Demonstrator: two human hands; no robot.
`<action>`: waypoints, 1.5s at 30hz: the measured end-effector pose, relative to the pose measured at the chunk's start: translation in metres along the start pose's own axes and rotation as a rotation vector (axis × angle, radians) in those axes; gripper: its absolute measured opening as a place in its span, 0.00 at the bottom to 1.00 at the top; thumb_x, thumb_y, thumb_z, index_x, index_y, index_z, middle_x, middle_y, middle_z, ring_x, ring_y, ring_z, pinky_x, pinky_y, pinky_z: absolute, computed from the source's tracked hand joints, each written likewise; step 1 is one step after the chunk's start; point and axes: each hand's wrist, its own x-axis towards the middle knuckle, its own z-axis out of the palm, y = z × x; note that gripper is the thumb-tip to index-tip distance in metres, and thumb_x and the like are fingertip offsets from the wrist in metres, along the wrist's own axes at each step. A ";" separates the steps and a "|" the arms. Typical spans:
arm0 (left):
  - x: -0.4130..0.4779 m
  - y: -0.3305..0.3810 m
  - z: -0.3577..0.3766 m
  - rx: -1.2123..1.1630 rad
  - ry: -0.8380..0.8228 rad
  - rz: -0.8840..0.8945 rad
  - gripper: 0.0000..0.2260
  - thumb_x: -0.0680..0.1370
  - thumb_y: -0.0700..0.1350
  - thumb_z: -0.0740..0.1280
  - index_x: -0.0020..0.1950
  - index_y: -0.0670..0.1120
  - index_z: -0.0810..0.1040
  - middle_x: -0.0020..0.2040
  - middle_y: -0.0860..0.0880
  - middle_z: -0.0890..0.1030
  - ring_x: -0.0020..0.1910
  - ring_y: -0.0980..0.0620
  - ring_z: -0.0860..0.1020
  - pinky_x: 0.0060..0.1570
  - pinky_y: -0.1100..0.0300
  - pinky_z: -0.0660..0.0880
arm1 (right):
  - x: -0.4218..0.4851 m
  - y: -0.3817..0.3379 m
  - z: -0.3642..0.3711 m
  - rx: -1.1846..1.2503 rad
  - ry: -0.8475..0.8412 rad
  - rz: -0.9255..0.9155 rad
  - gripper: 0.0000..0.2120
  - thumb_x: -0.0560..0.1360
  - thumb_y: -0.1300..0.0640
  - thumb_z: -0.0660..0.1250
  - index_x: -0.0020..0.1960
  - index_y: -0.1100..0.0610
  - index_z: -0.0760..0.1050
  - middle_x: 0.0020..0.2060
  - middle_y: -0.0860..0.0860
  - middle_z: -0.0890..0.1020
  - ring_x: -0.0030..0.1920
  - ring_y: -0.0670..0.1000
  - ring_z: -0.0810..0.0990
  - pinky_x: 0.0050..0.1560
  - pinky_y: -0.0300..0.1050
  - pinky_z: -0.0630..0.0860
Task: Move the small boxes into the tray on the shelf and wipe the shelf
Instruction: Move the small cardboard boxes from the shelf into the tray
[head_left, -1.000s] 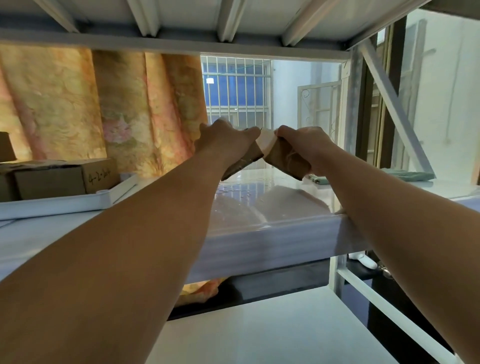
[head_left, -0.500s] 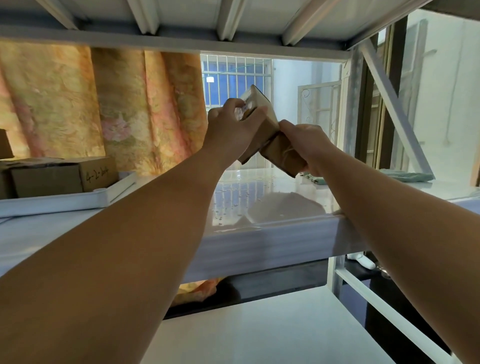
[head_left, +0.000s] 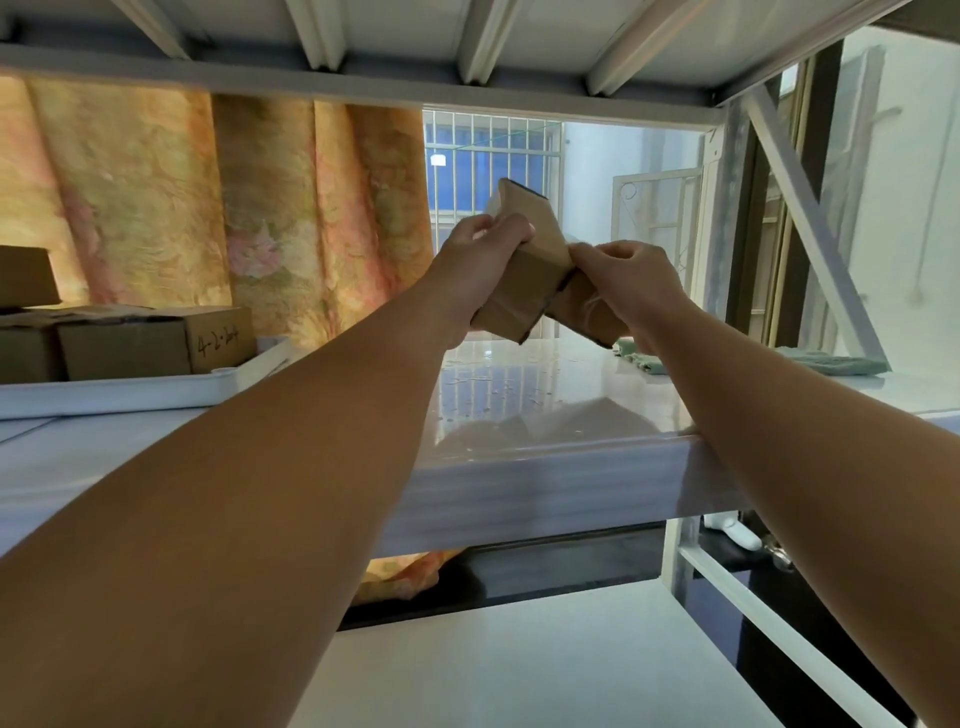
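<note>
The shelf (head_left: 545, 415) is the reference landmark: a glossy white board with small droplets or specks on its surface, spanning the view at mid height.

Tray (head_left: 130, 395): white, resting on the shelf at its left end. It contains at least two brown cardboard boxes standing side by side. The nearer box (head_left: 156, 343) carries handwritten figures on its right face. A further box (head_left: 26, 275) sits higher at the far left, cut off by the frame edge; whether it rests on the others cannot be told.

Cloth (head_left: 826, 361): green, lying flat on the shelf at its right end, partly hidden behind the right forearm.

Two small boxes are held in the air above the middle of the shelf, clear of its surface. Their reflections show on the shelf directly below.

- Upper small box (head_left: 530, 260): brown cardboard, tilted, one corner pointing up. The left hand (head_left: 478, 265) is closed around its left side, fingers wrapped over the upper edge.
- Lower small box (head_left: 582, 312): brown cardboard, tilted, just right of and below the first. The two appear to touch at their adjoining corners. The right hand (head_left: 628, 280) is closed on its upper right part, fingers curled over the top.

Both hands are at the same height above the shelf, near each other, separated only by the boxes.
</note>
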 end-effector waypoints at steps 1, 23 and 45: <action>0.002 -0.001 0.000 0.074 0.070 0.069 0.26 0.73 0.55 0.65 0.70 0.54 0.66 0.63 0.49 0.75 0.57 0.49 0.76 0.55 0.51 0.77 | -0.001 -0.002 -0.001 0.064 0.013 0.034 0.14 0.69 0.41 0.66 0.48 0.50 0.77 0.45 0.49 0.82 0.49 0.53 0.81 0.55 0.52 0.78; 0.004 0.002 -0.007 0.614 0.431 0.360 0.29 0.71 0.56 0.68 0.69 0.48 0.67 0.64 0.49 0.71 0.59 0.51 0.74 0.50 0.59 0.71 | -0.006 -0.006 0.006 0.054 -0.090 -0.049 0.36 0.63 0.41 0.71 0.68 0.48 0.64 0.59 0.51 0.66 0.54 0.52 0.73 0.60 0.51 0.74; -0.056 0.055 -0.210 1.354 0.549 0.185 0.27 0.74 0.61 0.62 0.67 0.46 0.72 0.63 0.43 0.76 0.58 0.41 0.75 0.49 0.52 0.70 | -0.064 -0.139 0.117 -0.260 -0.219 -0.386 0.32 0.67 0.35 0.68 0.64 0.51 0.72 0.48 0.47 0.75 0.47 0.50 0.75 0.51 0.46 0.76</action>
